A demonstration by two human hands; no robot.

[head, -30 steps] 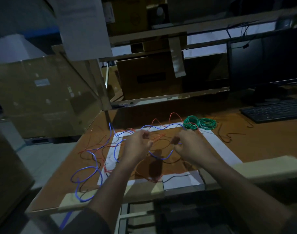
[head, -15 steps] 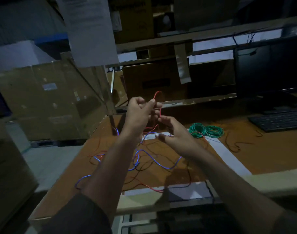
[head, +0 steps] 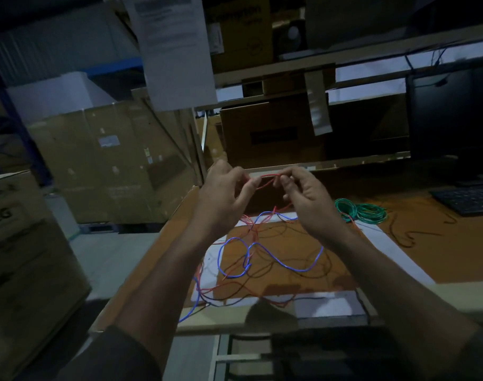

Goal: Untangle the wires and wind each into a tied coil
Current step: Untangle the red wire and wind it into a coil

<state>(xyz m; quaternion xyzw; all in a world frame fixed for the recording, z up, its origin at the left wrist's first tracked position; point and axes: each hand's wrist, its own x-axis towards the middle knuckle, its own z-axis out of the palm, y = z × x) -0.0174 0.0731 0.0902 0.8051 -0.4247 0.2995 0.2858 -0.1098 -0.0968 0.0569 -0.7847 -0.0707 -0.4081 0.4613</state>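
Observation:
A thin red wire (head: 267, 180) is stretched between my two raised hands above the table. My left hand (head: 226, 194) pinches it at thumb and forefinger, and my right hand (head: 303, 194) pinches its other side. The red wire hangs down from them into a loose tangle on the table. A blue wire (head: 287, 264) loops through that tangle, mixed with a black wire (head: 235, 294). To the right lies a green wire coil (head: 368, 211), wound in a bundle.
The wooden table (head: 399, 259) carries a white taped rectangle (head: 383, 243) around the tangle. A black keyboard (head: 468, 200) and a monitor (head: 452, 125) stand at the right. Cardboard boxes (head: 108, 163) fill the left and back. A paper sheet (head: 171, 48) hangs overhead.
Both hands rose from the table with the red wire. My right hand has since come up level with my left, and the wire now spans between them.

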